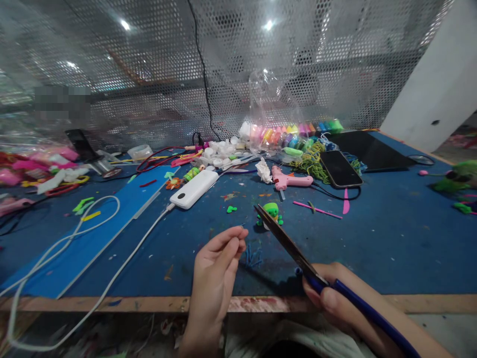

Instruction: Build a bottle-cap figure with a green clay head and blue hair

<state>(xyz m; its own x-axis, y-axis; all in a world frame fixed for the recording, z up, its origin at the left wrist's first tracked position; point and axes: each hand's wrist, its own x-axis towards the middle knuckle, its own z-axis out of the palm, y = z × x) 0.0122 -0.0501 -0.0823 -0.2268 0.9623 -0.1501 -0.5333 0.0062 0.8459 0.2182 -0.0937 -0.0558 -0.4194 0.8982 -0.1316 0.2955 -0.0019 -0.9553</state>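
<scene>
My right hand (pixel 331 288) is wrapped around the blue handle of a pair of scissors (pixel 286 243). The dark blades point up and left and look closed or nearly so. Their tip overlaps a small green clay figure (pixel 271 211) standing on the table behind. My left hand (pixel 219 261) is raised near the table's front edge, thumb and fingers pinched together. A tiny dark speck shows at its fingertips, too small to name. Between the hands, short blue snippets (pixel 253 256) lie on the table. A small blue roll (pixel 298 271) shows beside my right fingers.
Behind are a pink glue gun (pixel 290 180), a phone (pixel 341 169), green yarn (pixel 311 161) and colourful clay tubs (pixel 283 134). A white power bank (pixel 196 189) trails a cable across a blue board (pixel 112 223) at left. Mesh (pixel 156 84) stands behind the table.
</scene>
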